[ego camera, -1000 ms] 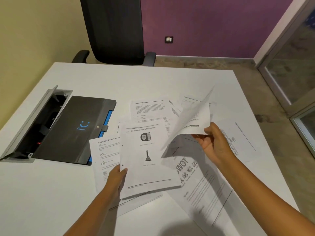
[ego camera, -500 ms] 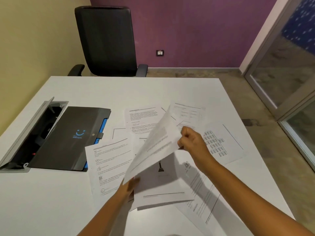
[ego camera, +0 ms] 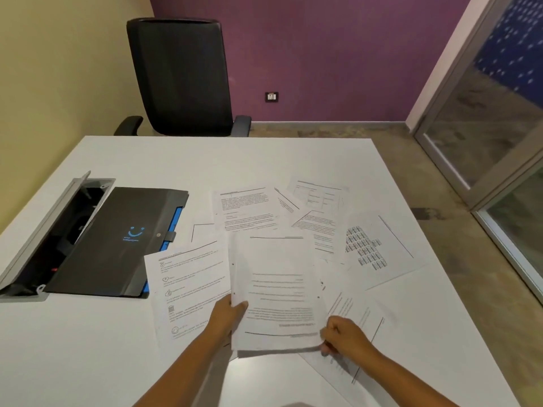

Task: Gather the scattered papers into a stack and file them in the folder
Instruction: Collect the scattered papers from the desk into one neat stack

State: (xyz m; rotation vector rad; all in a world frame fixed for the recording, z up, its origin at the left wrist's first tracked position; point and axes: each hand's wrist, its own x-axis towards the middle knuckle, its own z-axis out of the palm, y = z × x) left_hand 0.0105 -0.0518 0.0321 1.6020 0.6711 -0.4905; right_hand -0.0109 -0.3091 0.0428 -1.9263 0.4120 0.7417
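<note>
A thin stack of white printed papers (ego camera: 276, 289) rests low over the table, held at both lower corners. My left hand (ego camera: 227, 315) grips its lower left edge, thumb on top. My right hand (ego camera: 342, 336) pinches its lower right corner. Several loose printed sheets lie scattered around: one with icons (ego camera: 188, 292) to the left, a text page (ego camera: 246, 210) behind, a sheet of small pictures (ego camera: 379, 251) to the right, another (ego camera: 361, 324) under my right hand. The black folder (ego camera: 117, 242) with a blue smile mark lies closed at the left.
A white table (ego camera: 205, 163) carries everything. An open grey cable box (ego camera: 53, 233) is set into it left of the folder. A black office chair (ego camera: 179, 77) stands at the far edge. A glass door (ego camera: 505, 142) is at the right.
My right hand has laid the lifted sheet onto the stack in my left hand and slid down to the stack's lower right corner. The camera view tilted up.
</note>
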